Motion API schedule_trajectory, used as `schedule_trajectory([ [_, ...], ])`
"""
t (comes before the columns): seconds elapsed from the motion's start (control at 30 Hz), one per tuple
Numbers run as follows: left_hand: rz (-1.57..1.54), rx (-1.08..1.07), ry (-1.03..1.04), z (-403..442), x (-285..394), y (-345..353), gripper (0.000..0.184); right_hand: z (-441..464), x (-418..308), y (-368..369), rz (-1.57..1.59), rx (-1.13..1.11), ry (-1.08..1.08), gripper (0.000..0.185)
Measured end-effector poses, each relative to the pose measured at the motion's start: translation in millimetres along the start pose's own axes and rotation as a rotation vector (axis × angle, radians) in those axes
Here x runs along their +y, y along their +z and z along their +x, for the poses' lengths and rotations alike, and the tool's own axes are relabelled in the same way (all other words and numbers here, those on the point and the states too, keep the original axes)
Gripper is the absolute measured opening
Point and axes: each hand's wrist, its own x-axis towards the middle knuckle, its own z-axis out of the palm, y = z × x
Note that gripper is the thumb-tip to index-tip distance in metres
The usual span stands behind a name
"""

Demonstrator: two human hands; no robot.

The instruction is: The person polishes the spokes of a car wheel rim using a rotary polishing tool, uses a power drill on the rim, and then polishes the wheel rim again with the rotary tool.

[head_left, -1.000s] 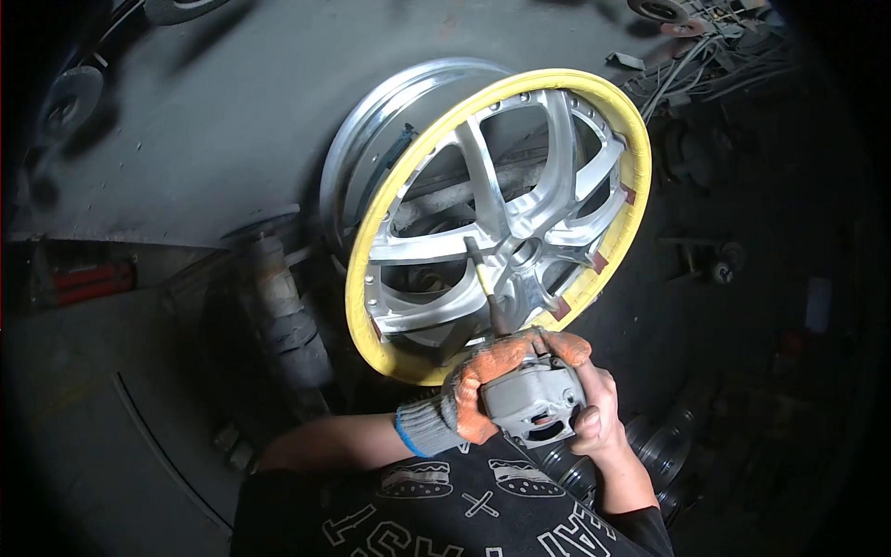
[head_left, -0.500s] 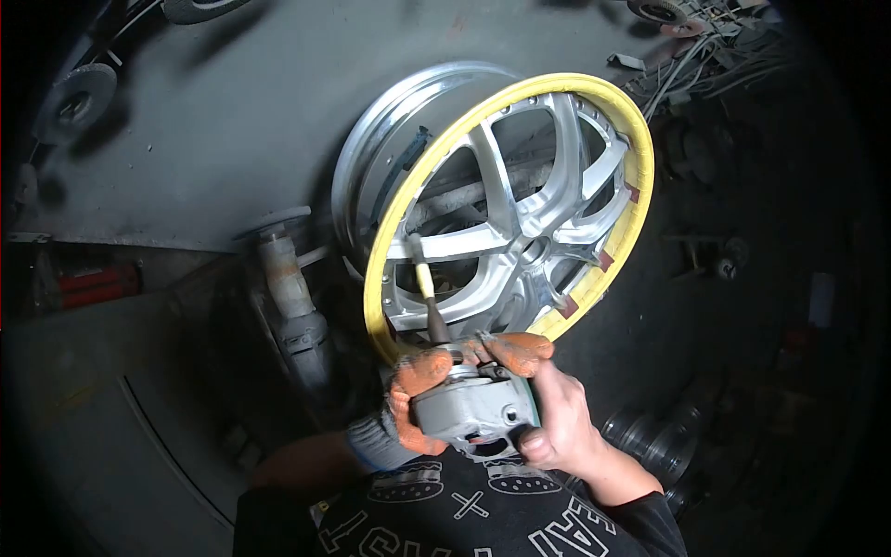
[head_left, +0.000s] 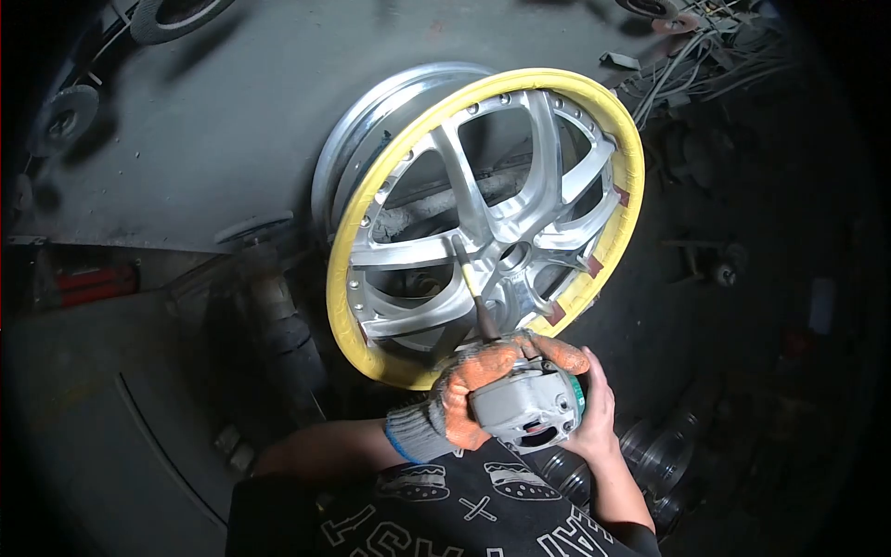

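Observation:
My left hand (head_left: 475, 381), in a grey knit glove with orange coating, is closed around the front of a grey handheld grinder (head_left: 520, 406). My bare right hand (head_left: 597, 413) grips its right side, by a green label. From the grinder a long shaft with a yellow band and a pale tip (head_left: 467, 269) reaches up over a silver alloy wheel (head_left: 548, 176). The tip lies at a spoke left of the hub; whether it touches cannot be made out. Yellow tape (head_left: 345, 320) covers the wheel's outer lip, and dark red patches (head_left: 594, 267) sit along its lower right inside edge.
Behind the wheel stands a grey panel (head_left: 251, 121). Round discs (head_left: 67, 121) hang at its left. Tangled cables (head_left: 710, 70) lie at the upper right. Another tool (head_left: 278, 306) is left of the wheel, near a red object (head_left: 97, 281). Dark shiny cylindrical parts (head_left: 659, 455) stand lower right.
Both hands and the grinder have shifted right. The shaft's tip has moved along the spoke from near the taped lip toward the hub. The wheel appears slightly further left in view.

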Motion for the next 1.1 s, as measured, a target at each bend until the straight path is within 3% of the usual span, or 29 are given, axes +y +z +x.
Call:
schedule_trajectory([
  [0.03,0.067,0.028,-0.013,2,-5,-6,0.053,3,4,7,0.041,0.063,-0.018,0.092],
  [0.13,-0.051,0.135,-0.037,7,-18,-20,0.029,12,12,8,0.046,0.044,-0.054,0.078],
  [0.23,0.134,0.018,0.139,14,-23,-23,0.029,11,15,6,0.047,0.001,-0.030,0.073],
  [0.37,-0.023,0.139,0.029,7,-27,-33,0.036,12,14,8,0.075,-0.015,-0.037,0.070],
  [0.47,0.110,-0.032,-0.064,-14,-25,-70,0.058,15,3,9,0.073,-0.043,-0.019,0.068],
  [0.5,0.408,-0.038,0.035,-27,-27,-86,0.056,15,1,10,0.073,-0.046,-0.018,0.068],
  [0.53,0.495,-0.033,0.074,-34,-22,-85,0.055,15,0,10,0.059,-0.068,-0.033,0.067],
  [0.67,0.117,0.109,-0.005,-51,1,-52,0.049,19,-13,14,0.019,-0.102,-0.103,0.063],
  [0.83,-0.062,0.197,-0.011,-65,20,-36,0.043,29,-27,28,0.081,-0.057,-0.151,0.063],
  [1.0,0.073,0.168,-0.056,-42,0,-42,0.038,20,0,24,0.081,0.006,-0.139,0.060],
  [1.1,0.138,0.127,-0.127,-40,-25,-92,0.041,17,14,13,0.033,0.055,-0.110,0.057],
])
